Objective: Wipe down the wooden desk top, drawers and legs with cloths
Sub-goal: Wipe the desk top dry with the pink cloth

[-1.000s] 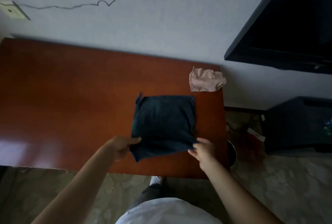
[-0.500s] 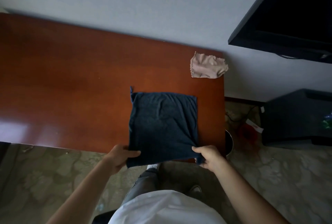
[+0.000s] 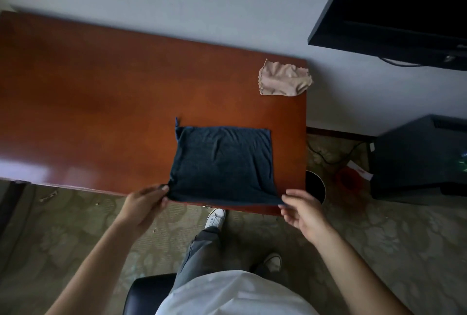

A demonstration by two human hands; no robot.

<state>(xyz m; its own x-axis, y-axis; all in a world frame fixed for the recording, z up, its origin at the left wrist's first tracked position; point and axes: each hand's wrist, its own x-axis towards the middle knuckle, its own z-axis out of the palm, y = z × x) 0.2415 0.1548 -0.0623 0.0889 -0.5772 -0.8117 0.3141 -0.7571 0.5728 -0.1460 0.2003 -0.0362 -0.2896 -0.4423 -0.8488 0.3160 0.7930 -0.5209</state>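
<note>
The left hand (image 3: 144,203) and right hand (image 3: 302,209) each pinch a near corner of the dark blue square cloth (image 3: 222,163) at the reddish wooden desk top (image 3: 101,112)'s front edge. It looks limp and light, so corner grips should keep it spread.

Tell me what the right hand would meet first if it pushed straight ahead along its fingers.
The right hand pinches the near right corner of the dark blue cloth, fingers aimed up-left. Going on, it would probably run over that cloth on the desk top; its height above is unclear.
</note>
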